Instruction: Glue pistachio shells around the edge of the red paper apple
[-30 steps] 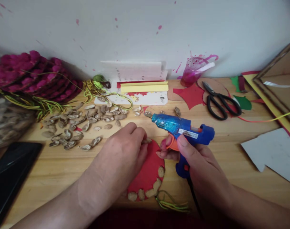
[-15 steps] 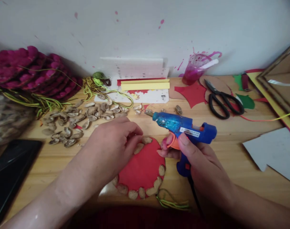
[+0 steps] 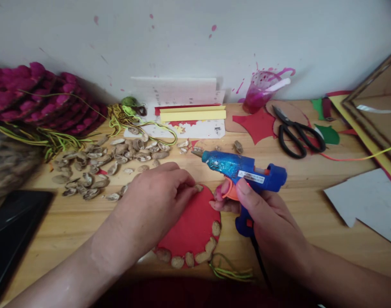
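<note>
A round red disc [image 3: 192, 229] lies flat on the wooden table, with several peanut shells [image 3: 202, 256] along its lower and right rim. My left hand [image 3: 159, 201] is over the disc's upper left, its thumb and fingers closed on a peanut shell [image 3: 199, 187] at the top rim; part of that shell is covered by the fingertips. In my right hand [image 3: 262, 209] is a blue hot glue gun [image 3: 237, 164], fingers wrapped round its handle and at the orange trigger. The gun's nozzle points left, above and beyond the disc.
Loose peanut shells [image 3: 95, 167] are heaped at the left, near a black phone [image 3: 15, 235]. Black-handled scissors [image 3: 298, 134], a stained cup [image 3: 259, 92] and a red felt piece [image 3: 255, 124] stand or lie at the back right. Pink pompom pieces [image 3: 37, 98] are stacked back left.
My left hand's fingertips have shifted up and right along the disc's rim, onto the top shell. The glue gun stays in my right hand. The view has shifted slightly.
</note>
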Demonstrator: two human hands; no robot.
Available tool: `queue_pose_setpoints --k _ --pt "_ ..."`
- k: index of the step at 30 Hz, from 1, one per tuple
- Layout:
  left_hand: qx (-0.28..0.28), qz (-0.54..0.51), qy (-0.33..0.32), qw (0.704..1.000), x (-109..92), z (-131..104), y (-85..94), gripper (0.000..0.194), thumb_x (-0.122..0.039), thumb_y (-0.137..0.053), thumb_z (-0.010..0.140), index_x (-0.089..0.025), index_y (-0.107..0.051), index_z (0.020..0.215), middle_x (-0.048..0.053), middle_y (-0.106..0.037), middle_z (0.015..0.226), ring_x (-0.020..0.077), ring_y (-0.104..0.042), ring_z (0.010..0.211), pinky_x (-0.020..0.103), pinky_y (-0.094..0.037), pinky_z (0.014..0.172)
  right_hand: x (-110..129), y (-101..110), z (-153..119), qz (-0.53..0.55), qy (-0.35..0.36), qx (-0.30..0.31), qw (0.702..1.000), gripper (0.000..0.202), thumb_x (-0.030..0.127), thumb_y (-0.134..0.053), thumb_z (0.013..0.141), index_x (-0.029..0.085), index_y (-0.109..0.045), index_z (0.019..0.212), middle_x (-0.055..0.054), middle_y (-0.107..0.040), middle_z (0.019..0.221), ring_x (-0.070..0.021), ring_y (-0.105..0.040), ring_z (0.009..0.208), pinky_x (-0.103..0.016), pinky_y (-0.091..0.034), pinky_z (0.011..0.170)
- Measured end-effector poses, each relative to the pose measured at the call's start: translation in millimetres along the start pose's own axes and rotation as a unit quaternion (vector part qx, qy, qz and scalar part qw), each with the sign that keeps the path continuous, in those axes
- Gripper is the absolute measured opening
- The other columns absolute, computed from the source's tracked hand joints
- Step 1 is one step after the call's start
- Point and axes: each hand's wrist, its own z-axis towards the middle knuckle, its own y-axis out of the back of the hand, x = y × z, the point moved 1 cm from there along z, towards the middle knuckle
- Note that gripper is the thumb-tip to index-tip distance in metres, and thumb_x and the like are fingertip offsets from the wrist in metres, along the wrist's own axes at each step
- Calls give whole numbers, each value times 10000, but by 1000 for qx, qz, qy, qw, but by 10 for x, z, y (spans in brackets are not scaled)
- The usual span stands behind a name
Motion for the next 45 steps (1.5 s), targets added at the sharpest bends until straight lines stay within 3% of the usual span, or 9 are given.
queue_pose_setpoints --k 37,42,45 --pt "-12 71 -5 997 -79 -54 -86 239 -256 -545 970 -195 -715 813 51 -695 828 206 -650 752 334 -469 709 -34 0 -17 10 -25 -19 999 367 597 -681 890 236 -737 917 -45 -720 894 -197 -701 841 -311 -591 773" --pt "1 52 -11 999 -39 -41 -44 219 -249 -553 970 -200 -747 882 51 -726 876 210 -673 791 329 -487 736 -19 -7 4 8 -18 -23 1000 397 615 -686 877 222 -738 886 -42 -729 878 -189 -708 812 -309 -602 787" --pt "-30 32 -33 999 43 -50 33 201 -220 -554 961 -212 -751 995 45 -746 934 212 -685 843 321 -494 763 -2 -13 7 17 -9 -17 1000 391 611 -685 881 224 -740 872 -33 -728 879 -174 -704 808 -290 -606 793"
